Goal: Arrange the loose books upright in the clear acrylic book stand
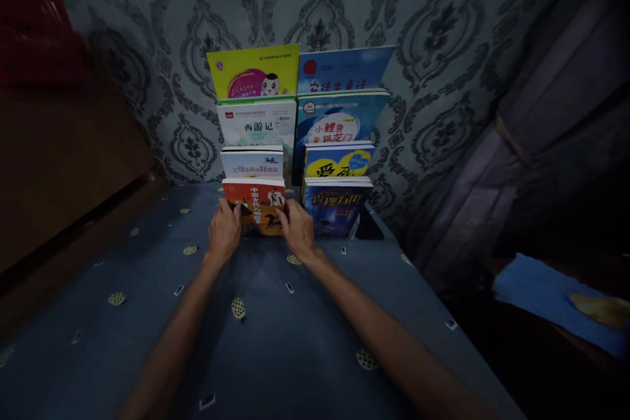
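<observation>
Both my hands grip a small red and orange book [260, 210] by its two sides, at the front of the left row of standing books. My left hand [224, 228] has its thumb on the cover's left edge, and my right hand [298, 226] holds the right edge. Behind it stand a pale blue book [253, 163], a white book [256, 123] and a tall yellow-green book [251, 72]. In the right row a dark blue book [337, 207] stands in front of a blue and yellow book [339, 159], a teal book [339, 118] and a tall blue book [344, 69].
The books stand on a dark blue patterned cloth [256, 341] against a wallpapered wall [319, 6]. A flat black object [369, 226] lies beside the right row. A tied curtain [472, 190] and a blue cloth [546, 295] are at right, a brown wooden panel [63, 157] at left.
</observation>
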